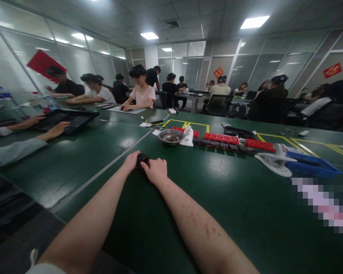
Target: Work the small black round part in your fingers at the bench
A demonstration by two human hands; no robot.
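A small black rounded object [142, 160] is held between my two hands, low over the green table; its kind cannot be made out. My left hand [130, 161] grips it from the left, fingers wrapped on its side. From the right, my right hand [156, 169] closes on it with the thumb against its front. Beyond my hands stands a metal bowl [171, 141] with many small pieces in it. A white plastic part [188, 137] is right beside the bowl.
Red plastic strips [221, 137] with dark pieces run rightward from the bowl. A white moulded part [276, 161] leans at a blue tray [311, 163]. At left, a co-worker's hands [55, 130] touch a black panel [71, 118]. Another person [138, 91] sits across the table [205, 182].
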